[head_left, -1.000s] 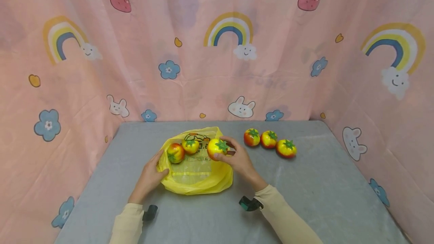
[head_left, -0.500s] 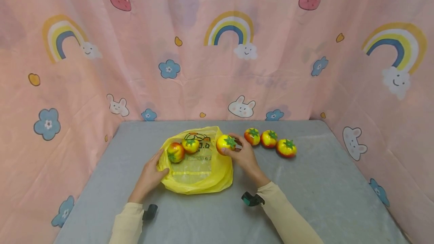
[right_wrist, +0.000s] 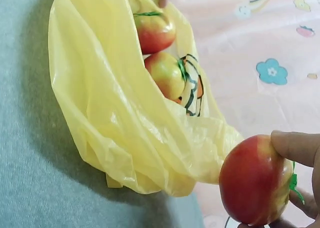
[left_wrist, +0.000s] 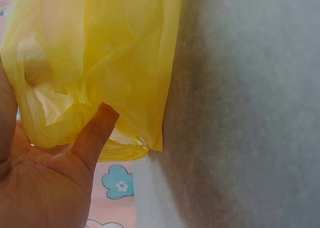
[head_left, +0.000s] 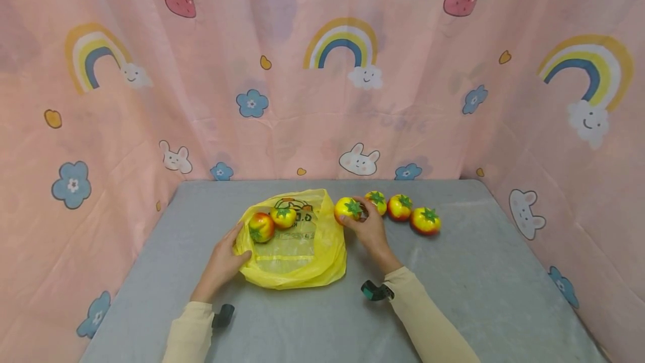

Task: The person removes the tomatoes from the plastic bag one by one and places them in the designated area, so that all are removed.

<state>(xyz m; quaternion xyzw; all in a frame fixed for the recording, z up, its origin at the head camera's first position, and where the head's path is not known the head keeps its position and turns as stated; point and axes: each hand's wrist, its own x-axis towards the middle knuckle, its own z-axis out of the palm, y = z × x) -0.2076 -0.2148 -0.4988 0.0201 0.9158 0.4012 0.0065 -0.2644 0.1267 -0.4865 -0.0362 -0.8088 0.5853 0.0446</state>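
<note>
My right hand (head_left: 370, 231) grips a yellow-and-red tomato (head_left: 346, 210) with a green leafy top, just beyond the right rim of a yellow plastic bag (head_left: 330, 273). In the right wrist view the thumb and fingertips close round this tomato (right_wrist: 255, 180). At the bag's left side, my left hand (head_left: 227, 256) holds the rim, its thumb (left_wrist: 97, 135) against the plastic in the left wrist view. Inside the wide mouth lie a redder tomato (head_left: 261, 227) and a yellower tomato (head_left: 283, 217). The other left fingers are partly hidden behind the bag.
To the right of the bag, a partly covered tomato (head_left: 377, 201), a second tomato (head_left: 400, 207) and a third tomato (head_left: 425, 221) stand in a slanting row on the grey table (head_left: 484, 273). A pink printed curtain (head_left: 282, 139) surrounds the table's back and sides.
My right hand has carried its tomato rightward, from over the bag's mouth to outside its right rim, close to the row. The left hand and the bag have stayed put.
</note>
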